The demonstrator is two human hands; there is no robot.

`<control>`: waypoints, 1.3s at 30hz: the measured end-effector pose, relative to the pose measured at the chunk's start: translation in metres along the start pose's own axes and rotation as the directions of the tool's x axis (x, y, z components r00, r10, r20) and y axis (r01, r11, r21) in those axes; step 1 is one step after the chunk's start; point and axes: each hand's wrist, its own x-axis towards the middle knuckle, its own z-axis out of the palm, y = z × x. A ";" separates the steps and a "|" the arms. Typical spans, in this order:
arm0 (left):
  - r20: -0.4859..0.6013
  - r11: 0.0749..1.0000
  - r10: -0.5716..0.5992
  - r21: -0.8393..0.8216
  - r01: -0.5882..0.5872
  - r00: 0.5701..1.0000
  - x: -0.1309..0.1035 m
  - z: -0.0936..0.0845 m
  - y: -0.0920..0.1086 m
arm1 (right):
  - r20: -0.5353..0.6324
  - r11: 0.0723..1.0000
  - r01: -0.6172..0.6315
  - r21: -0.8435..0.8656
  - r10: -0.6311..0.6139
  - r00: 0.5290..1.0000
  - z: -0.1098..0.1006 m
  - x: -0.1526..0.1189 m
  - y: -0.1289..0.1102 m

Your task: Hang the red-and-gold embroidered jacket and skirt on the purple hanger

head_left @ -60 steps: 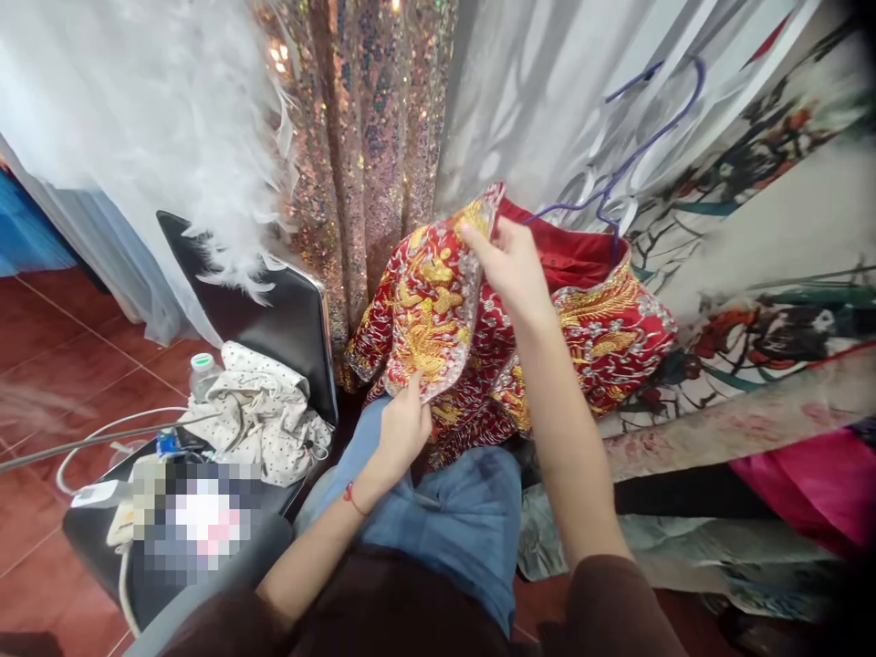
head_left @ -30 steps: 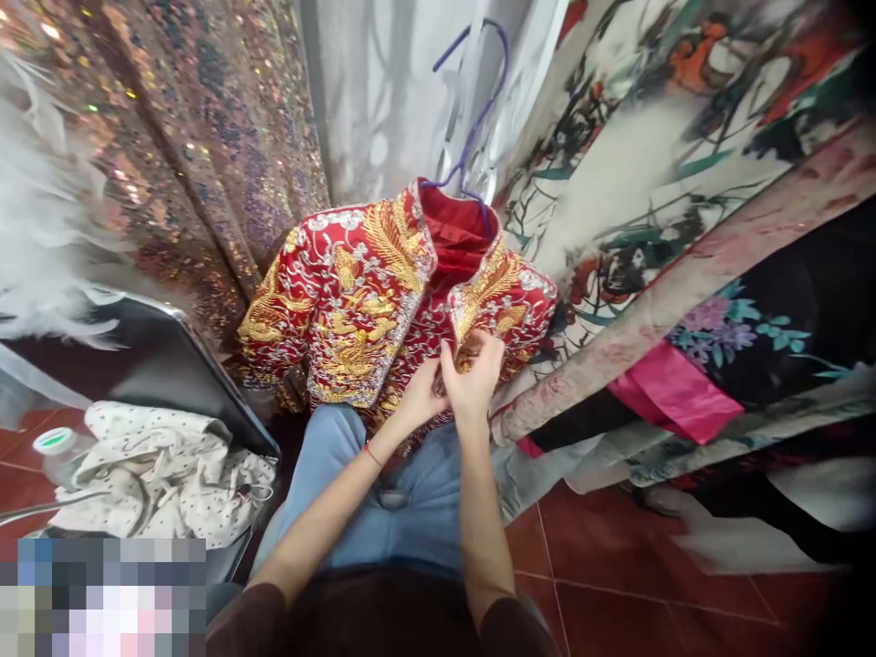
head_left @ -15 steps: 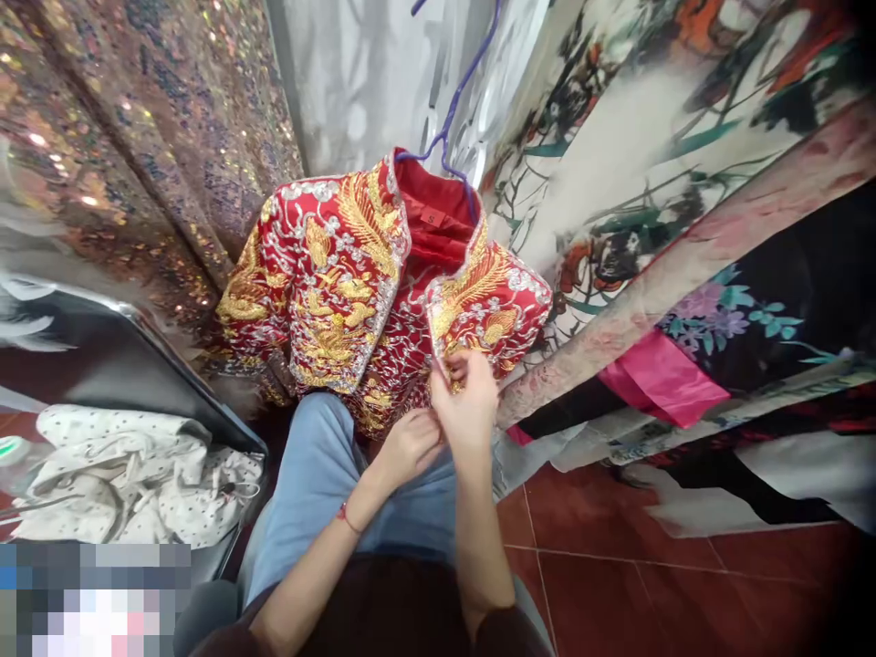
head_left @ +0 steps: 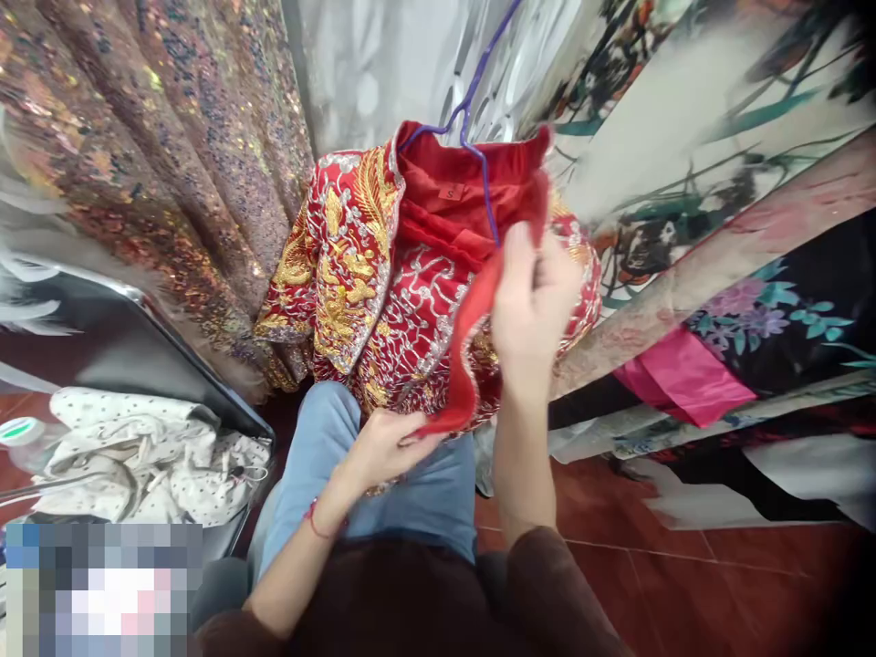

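Note:
A red jacket (head_left: 356,265) with gold and silver embroidery hangs open in front of my knees on a purple hanger (head_left: 472,100). Its red lining and a small size label (head_left: 450,192) show inside the collar. My left hand (head_left: 393,445) pinches the lower corner of the right-side front panel. Higher up, my right hand (head_left: 537,297), slightly blurred, grips that panel's edge near the collar. Between both hands the edge is folded outward, so its red inner side (head_left: 469,351) shows. The fingertips of my right hand are partly hidden.
A sequined cloth (head_left: 205,164) hangs at the left. Printed garments (head_left: 684,210) hang close on the right. At lower left, a polka-dot cloth (head_left: 137,456) lies beside a dark panel (head_left: 130,347) and a green-capped bottle (head_left: 24,433). Red tiles (head_left: 616,520) cover the floor.
My right hand has moved up and right, turning the jacket's front panel outward. My left hand has shifted slightly left, now on the panel's lower corner. More red lining shows.

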 end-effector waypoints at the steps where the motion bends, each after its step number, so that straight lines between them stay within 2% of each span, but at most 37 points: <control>1: -0.014 0.997 -0.080 0.007 0.080 0.997 -0.005 -0.003 -0.007 | 0.054 0.999 -0.001 -0.036 0.003 0.999 0.010 -0.002 0.010; 3: -0.006 0.961 -0.276 0.022 0.276 0.961 -0.014 -0.006 -0.037 | 0.132 0.986 0.008 -0.166 0.014 0.991 0.032 -0.012 0.033; 5: -0.048 0.889 -0.452 0.060 0.454 0.891 -0.023 -0.004 -0.078 | 0.201 0.952 0.038 -0.304 0.025 0.979 0.056 -0.029 0.056; 7: -0.083 0.793 -0.592 0.113 0.598 0.801 -0.029 0.001 -0.117 | 0.305 0.914 0.092 -0.394 0.036 0.952 0.079 -0.047 0.077; 9: -0.104 0.758 -0.631 0.126 0.640 0.769 -0.031 0.006 -0.142 | 0.358 0.884 0.150 -0.442 0.020 0.934 0.093 -0.058 0.091; 11: -0.114 0.768 -0.618 0.121 0.628 0.778 -0.027 0.006 -0.152 | 0.342 0.873 0.183 -0.453 -0.020 0.940 0.100 -0.057 0.095; 15: -0.184 0.818 -0.526 0.159 0.553 0.830 0.000 -0.009 -0.157 | 0.189 0.887 0.165 -0.431 -0.090 0.978 0.106 -0.032 0.079; 17: -0.248 0.790 -0.516 0.232 0.567 0.820 0.017 -0.016 -0.164 | 0.160 0.895 0.151 -0.421 -0.090 0.983 0.114 -0.022 0.073; 19: -0.274 0.732 -0.554 0.290 0.617 0.786 0.032 -0.018 -0.174 | 0.196 0.893 0.149 -0.425 -0.070 0.978 0.123 -0.021 0.075; 22: -0.199 0.704 -0.611 0.305 0.641 0.766 0.039 -0.013 -0.184 | 0.285 0.878 0.175 -0.446 -0.046 0.957 0.126 -0.035 0.092; 25: -0.085 0.752 -0.606 0.260 0.605 0.791 0.027 -0.009 -0.179 | 0.336 0.887 0.235 -0.397 -0.097 0.937 0.103 -0.058 0.110; 26: -0.099 0.769 -0.589 0.236 0.594 0.802 0.022 -0.009 -0.174 | 0.351 0.899 0.264 -0.349 -0.136 0.927 0.093 -0.066 0.114; 27: -0.158 0.780 -0.563 0.222 0.585 0.811 0.018 -0.009 -0.168 | 0.363 0.912 0.295 -0.285 -0.182 0.914 0.082 -0.074 0.116; 29: -0.368 0.783 -0.468 0.250 0.570 0.804 0.016 -0.012 -0.157 | 0.369 0.932 0.326 -0.162 -0.249 0.895 0.065 -0.091 0.119; 31: -0.539 0.751 -0.323 0.354 0.557 0.778 0.026 -0.017 -0.150 | 0.321 0.943 0.315 -0.109 -0.266 0.909 0.059 -0.103 0.120; 32: -0.572 0.727 -0.262 0.413 0.548 0.778 0.034 -0.020 -0.148 | 0.275 0.947 0.299 -0.116 -0.259 0.926 0.059 -0.106 0.120; 34: -0.558 0.687 -0.208 0.501 0.526 0.803 0.053 -0.026 -0.147 | 0.172 0.951 0.260 -0.168 -0.232 0.958 0.063 -0.107 0.122; 36: -0.503 0.661 -0.230 0.547 0.513 0.833 0.067 -0.032 -0.147 | 0.113 0.951 0.227 -0.209 -0.208 0.972 0.066 -0.098 0.128; 39: -0.353 0.687 -0.296 0.567 0.454 0.888 0.068 -0.032 -0.137 | 0.152 0.953 0.219 -0.211 -0.190 0.970 0.065 -0.077 0.144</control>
